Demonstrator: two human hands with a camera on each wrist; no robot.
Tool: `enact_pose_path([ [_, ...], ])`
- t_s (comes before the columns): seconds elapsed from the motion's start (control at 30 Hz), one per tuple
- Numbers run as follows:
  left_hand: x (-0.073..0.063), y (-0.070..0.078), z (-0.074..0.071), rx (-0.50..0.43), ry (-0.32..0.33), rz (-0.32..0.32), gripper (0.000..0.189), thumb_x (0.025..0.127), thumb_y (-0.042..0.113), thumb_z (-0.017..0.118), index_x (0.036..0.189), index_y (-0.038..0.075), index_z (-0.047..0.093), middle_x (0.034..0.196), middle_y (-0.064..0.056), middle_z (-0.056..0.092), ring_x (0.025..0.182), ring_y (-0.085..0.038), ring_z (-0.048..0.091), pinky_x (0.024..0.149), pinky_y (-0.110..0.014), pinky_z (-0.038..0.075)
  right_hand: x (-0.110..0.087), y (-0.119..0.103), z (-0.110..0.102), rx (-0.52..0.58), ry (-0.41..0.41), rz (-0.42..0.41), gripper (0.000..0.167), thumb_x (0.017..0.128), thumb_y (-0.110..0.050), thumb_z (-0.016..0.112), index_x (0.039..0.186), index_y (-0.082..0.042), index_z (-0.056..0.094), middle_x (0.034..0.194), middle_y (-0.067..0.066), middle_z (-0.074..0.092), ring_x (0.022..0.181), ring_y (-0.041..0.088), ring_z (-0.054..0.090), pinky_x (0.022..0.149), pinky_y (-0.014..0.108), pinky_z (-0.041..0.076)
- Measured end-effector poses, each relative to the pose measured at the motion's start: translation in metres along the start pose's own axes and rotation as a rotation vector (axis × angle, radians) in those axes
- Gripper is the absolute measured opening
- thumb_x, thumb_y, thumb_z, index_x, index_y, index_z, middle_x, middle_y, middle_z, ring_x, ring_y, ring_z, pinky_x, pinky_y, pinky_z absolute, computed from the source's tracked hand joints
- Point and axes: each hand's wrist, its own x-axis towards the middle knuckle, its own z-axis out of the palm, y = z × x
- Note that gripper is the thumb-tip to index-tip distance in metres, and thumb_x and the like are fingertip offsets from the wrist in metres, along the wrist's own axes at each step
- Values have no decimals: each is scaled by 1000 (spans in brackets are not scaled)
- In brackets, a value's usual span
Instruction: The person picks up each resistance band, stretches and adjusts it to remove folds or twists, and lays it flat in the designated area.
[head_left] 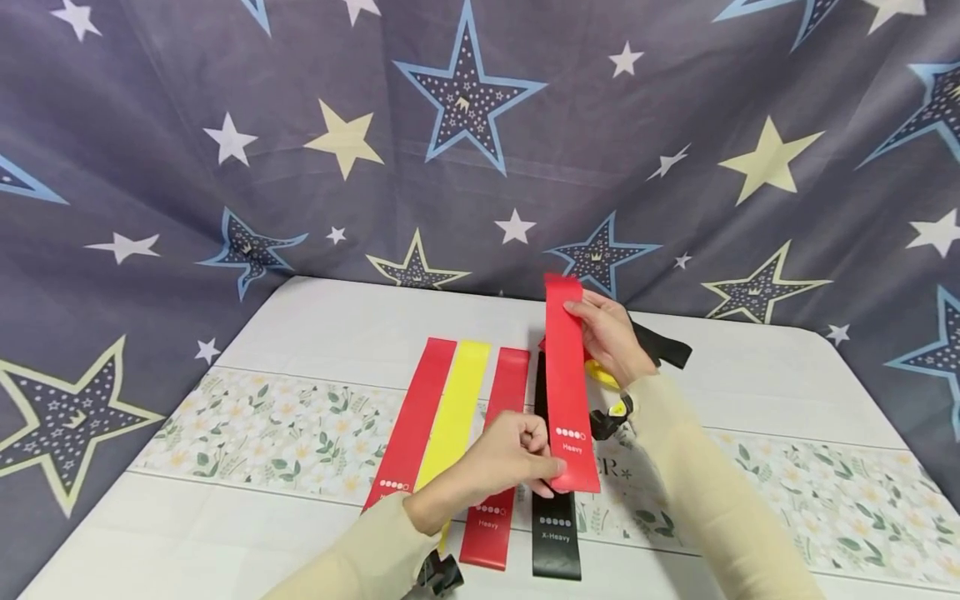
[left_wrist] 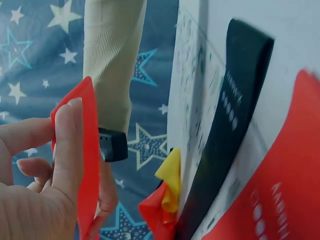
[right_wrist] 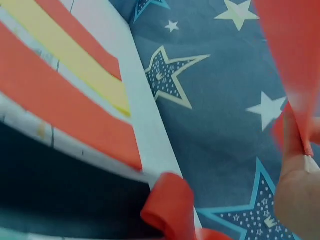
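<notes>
A red resistance band (head_left: 566, 375) marked "Heavy" is held up lengthwise above the table. My left hand (head_left: 504, 457) pinches its lower end between thumb and fingers, and my right hand (head_left: 606, 332) pinches it near the top. In the left wrist view the band (left_wrist: 89, 165) appears edge-on as a flattened loop. Beneath it, partly covered, lies a black band (head_left: 557, 546) marked "X-Heavy". To its left are another red "Heavy" band (head_left: 510, 375), a yellow band (head_left: 462, 392) and a further red band (head_left: 420, 408), laid side by side. My left forearm covers the yellow band's near end.
Behind my right hand sits a loose heap with a black band (head_left: 672, 344), a yellow band (head_left: 602, 375) and some red. The white table (head_left: 247, 521) has a floral strip across it. A star-patterned cloth (head_left: 300, 75) hangs behind the table's far edge.
</notes>
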Motion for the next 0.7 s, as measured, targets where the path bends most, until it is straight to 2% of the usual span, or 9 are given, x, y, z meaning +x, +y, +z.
enact_pose_path([
  [0.13, -4, -5, 5, -17, -43, -19, 41, 81, -7, 65, 64, 9, 32, 50, 3, 34, 74, -29, 73, 56, -28, 57, -1, 1, -10, -28, -11, -12, 47, 95, -1, 51, 140, 6, 38, 90, -4, 68, 76, 8, 67, 73, 20, 56],
  [0.23, -8, -7, 10, -10, -74, -18, 42, 81, -7, 65, 63, 9, 32, 49, 3, 33, 76, -28, 73, 55, -26, 56, -3, 3, -17, -85, 20, -8, 48, 95, -2, 52, 139, 8, 38, 91, -5, 66, 78, 7, 65, 74, 19, 55],
  [0.47, -14, -15, 24, -50, -124, -46, 43, 81, -8, 65, 61, 10, 32, 48, 4, 32, 67, -15, 69, 55, -26, 56, -13, 6, -29, -276, 135, 41, 45, 94, -8, 54, 135, 8, 43, 83, -10, 64, 73, 3, 60, 70, 14, 51],
  [0.7, -19, -24, 37, -8, -152, -41, 46, 77, -11, 64, 59, 14, 31, 48, 7, 26, 56, -7, 63, 48, -25, 53, -20, 13, -39, -330, 140, 66, 30, 93, -7, 56, 121, 4, 50, 68, -11, 60, 58, 2, 53, 60, 15, 48],
])
